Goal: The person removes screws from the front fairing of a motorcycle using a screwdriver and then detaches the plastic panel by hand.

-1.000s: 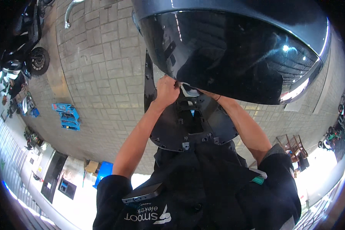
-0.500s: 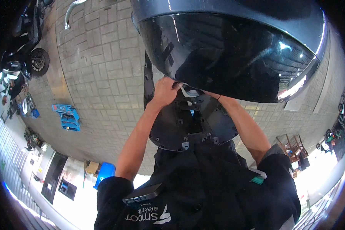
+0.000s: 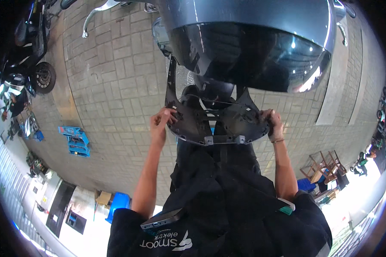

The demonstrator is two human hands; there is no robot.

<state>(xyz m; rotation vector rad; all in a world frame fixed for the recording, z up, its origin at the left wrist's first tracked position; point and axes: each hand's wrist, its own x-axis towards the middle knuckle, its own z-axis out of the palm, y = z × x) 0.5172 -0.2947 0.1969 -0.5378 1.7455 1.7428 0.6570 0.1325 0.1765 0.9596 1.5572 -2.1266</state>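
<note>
A dark plastic scooter body panel [image 3: 201, 128] hangs in front of my body, its inner side with clips and ribs showing. My left hand [image 3: 162, 122] pinches its left edge, thumb and fingers closed on the rim. On the opposite edge my right hand [image 3: 273, 123] is closed round the rim. Beyond the panel stands the scooter's front cowl [image 3: 253, 21], grey-blue with a glossy black lower part [image 3: 253, 55]. The panel's far arms reach up beneath the cowl, and their ends are partly hidden by it.
Brake levers [image 3: 90, 21] stick out beside the cowl. On the paved floor [image 3: 120, 85] at left lies a blue tool case [image 3: 75, 140]; a parked motorbike [image 3: 30, 64] is farther off. Wooden stools [image 3: 324, 168] stand at right. A phone [image 3: 162, 218] lies at my chest.
My hands have moved apart from the panel's middle under the cowl to its two side edges. More of the panel's far end shows, and the cowl sits higher in view.
</note>
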